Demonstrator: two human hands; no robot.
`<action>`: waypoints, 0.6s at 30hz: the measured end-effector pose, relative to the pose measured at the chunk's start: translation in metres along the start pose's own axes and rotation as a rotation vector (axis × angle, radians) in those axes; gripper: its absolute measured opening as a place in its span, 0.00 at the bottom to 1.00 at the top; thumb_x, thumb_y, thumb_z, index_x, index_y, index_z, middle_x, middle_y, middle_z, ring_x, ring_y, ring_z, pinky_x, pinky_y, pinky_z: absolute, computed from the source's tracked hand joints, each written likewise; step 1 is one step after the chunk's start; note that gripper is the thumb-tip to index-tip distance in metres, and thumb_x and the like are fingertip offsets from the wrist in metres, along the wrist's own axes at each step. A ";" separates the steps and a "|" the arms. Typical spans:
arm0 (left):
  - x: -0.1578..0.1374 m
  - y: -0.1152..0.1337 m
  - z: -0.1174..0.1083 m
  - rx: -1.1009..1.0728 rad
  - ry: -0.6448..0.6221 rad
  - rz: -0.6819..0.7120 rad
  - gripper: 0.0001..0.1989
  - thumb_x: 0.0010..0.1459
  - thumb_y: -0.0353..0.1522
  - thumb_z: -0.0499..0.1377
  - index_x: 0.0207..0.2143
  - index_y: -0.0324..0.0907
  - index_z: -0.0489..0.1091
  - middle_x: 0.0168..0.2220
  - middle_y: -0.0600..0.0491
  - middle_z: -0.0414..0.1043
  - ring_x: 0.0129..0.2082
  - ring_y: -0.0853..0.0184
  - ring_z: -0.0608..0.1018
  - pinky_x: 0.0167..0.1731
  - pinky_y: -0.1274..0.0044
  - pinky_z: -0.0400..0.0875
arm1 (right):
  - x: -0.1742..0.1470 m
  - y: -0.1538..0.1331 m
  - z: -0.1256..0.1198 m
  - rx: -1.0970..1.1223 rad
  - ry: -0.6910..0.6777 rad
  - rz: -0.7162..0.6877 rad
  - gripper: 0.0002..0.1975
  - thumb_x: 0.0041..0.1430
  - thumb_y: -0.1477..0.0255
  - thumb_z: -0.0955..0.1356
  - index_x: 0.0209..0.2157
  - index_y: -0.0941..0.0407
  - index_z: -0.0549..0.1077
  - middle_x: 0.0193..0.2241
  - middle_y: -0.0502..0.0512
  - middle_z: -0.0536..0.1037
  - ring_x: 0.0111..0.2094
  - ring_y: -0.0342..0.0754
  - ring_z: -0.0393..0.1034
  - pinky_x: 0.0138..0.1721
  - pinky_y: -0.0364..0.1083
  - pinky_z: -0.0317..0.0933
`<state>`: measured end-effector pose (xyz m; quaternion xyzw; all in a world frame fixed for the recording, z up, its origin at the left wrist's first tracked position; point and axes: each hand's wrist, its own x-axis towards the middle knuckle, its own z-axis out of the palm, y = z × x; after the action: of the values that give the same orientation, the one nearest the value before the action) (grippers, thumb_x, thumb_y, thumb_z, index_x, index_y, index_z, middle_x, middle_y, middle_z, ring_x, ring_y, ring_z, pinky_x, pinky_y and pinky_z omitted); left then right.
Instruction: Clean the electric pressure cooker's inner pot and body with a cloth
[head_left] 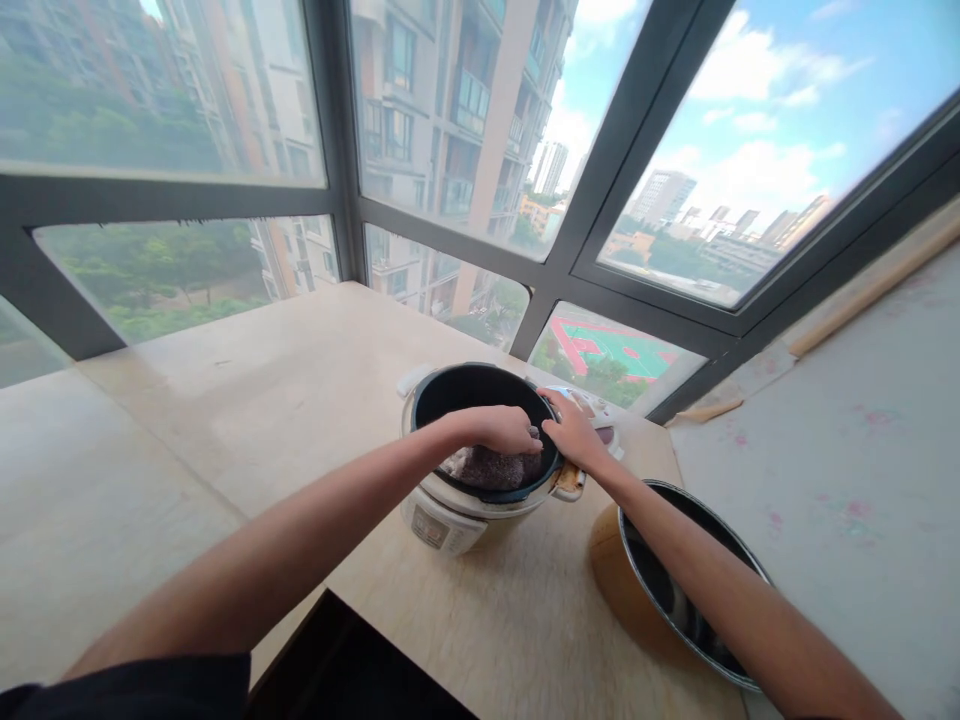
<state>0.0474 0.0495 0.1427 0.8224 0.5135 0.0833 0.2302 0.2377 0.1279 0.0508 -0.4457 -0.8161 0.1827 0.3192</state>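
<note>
A white electric cooker (442,525) with a dark cavity stands on the pale ledge, its control panel facing me. My left hand (504,430) reaches down inside it, fingers closed on a greyish-purple cloth (491,467) that lies bunched against the near inner wall. On the cooker's right edge, my right hand (574,432) grips the rim, its fingers and thumb curled over the dark edge. Behind that hand the cooker's lid (589,402) is partly visible; how it is attached is hidden.
A golden-brown inner pot (619,570) with a dark inside rests tilted at the right, under my right forearm. Windows (450,110) border the ledge (300,380) at the back. A flowered wall (840,480) closes off the right. The ledge's dark front edge (352,660) lies close to me.
</note>
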 end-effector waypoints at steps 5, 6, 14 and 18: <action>-0.032 -0.012 -0.052 0.281 0.162 -0.157 0.15 0.62 0.38 0.56 0.37 0.40 0.80 0.38 0.42 0.80 0.37 0.56 0.81 0.37 0.72 0.70 | 0.000 -0.003 -0.001 -0.002 -0.021 -0.001 0.32 0.46 0.76 0.62 0.55 0.58 0.72 0.55 0.62 0.76 0.59 0.57 0.67 0.66 0.60 0.55; -0.035 -0.019 -0.060 0.322 0.286 -0.208 0.16 0.64 0.38 0.54 0.39 0.39 0.79 0.38 0.40 0.80 0.37 0.54 0.81 0.36 0.71 0.70 | 0.000 -0.003 -0.002 -0.004 -0.028 0.000 0.32 0.46 0.76 0.62 0.56 0.59 0.72 0.55 0.63 0.76 0.59 0.58 0.67 0.66 0.60 0.54; -0.022 -0.078 -0.062 0.534 0.726 -0.328 0.18 0.71 0.36 0.45 0.51 0.37 0.70 0.43 0.38 0.76 0.39 0.52 0.80 0.39 0.67 0.70 | -0.001 -0.005 -0.004 0.007 -0.021 0.011 0.32 0.46 0.77 0.62 0.56 0.58 0.72 0.56 0.61 0.76 0.60 0.57 0.67 0.67 0.59 0.54; 0.015 -0.080 -0.033 0.560 0.586 -0.156 0.16 0.71 0.32 0.45 0.50 0.36 0.70 0.44 0.39 0.75 0.40 0.54 0.80 0.36 0.69 0.70 | -0.001 -0.007 -0.004 0.004 -0.037 0.032 0.33 0.45 0.76 0.62 0.56 0.59 0.72 0.55 0.62 0.76 0.60 0.56 0.67 0.67 0.59 0.53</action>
<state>-0.0222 0.1019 0.1329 0.7534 0.6209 0.1532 -0.1526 0.2372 0.1232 0.0572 -0.4548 -0.8142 0.1976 0.3020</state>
